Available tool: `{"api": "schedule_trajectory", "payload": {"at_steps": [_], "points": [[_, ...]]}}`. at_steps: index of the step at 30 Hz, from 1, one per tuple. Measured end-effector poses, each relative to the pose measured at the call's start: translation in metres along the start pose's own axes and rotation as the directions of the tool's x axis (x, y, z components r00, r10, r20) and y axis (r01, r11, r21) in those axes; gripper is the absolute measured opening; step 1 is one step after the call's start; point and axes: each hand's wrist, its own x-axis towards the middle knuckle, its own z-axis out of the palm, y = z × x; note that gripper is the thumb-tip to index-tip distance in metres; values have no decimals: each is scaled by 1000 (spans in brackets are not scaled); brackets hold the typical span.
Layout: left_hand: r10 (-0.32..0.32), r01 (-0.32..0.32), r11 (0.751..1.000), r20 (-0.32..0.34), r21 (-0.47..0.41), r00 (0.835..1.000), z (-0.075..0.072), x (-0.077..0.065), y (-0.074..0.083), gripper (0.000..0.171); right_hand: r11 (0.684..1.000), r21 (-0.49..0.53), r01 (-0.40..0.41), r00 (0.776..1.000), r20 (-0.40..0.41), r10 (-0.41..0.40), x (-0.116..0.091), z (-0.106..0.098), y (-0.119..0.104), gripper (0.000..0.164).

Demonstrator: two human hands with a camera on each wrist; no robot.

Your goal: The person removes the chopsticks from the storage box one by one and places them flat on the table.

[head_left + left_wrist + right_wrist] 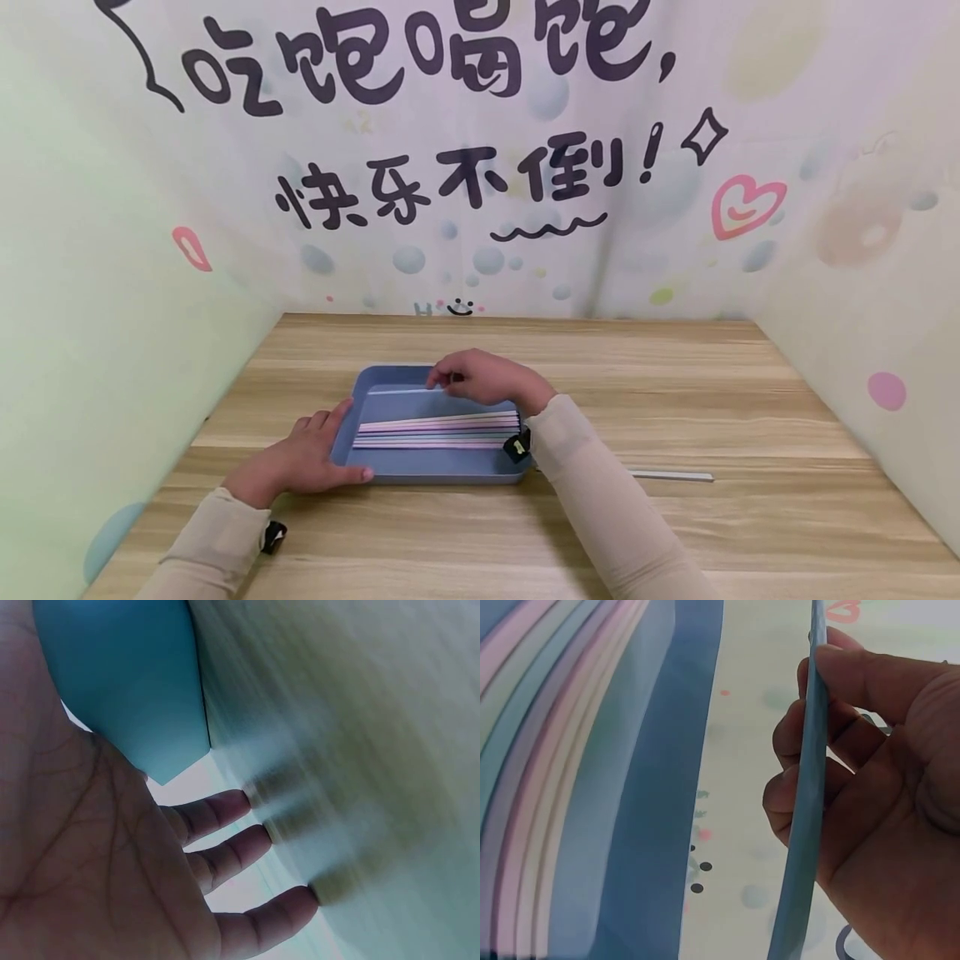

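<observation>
A shallow blue tray (442,478) lies on the table with a row of long, thin pastel strips (435,431) in it. My right hand (487,377) is over the tray's back part, pinching a thin light-blue strip (805,795) between thumb and fingers. That strip runs left from the hand, parallel to the tray's back rim. At the tray's left end, my left hand (311,454) rests with its fingers spread, the thumb along the front left corner. In the left wrist view, the blue tray wall (131,682) shows beside the palm.
Another thin pale strip (675,476) lies on the wooden table (645,392) right of the tray, partly hidden by the right forearm. A printed backdrop (420,167) stands behind the table, with pale walls at both sides.
</observation>
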Motion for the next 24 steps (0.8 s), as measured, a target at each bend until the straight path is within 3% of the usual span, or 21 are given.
{"api": "schedule_trajectory", "payload": {"at_steps": [8,16,24], "points": [[0,0,1000,-4,-11,1000,2,0,-2,123,998,-27,-53,998,21,54,-18,-4,6,24],[-1,1,1000,3,-19,1000,3,0,-1,124,995,-46,-90,996,3,91,-52,-14,20,24],[-4,4,1000,7,-9,1000,-1,-1,1,123,996,-67,-63,998,-16,62,-82,-23,29,22]]}}
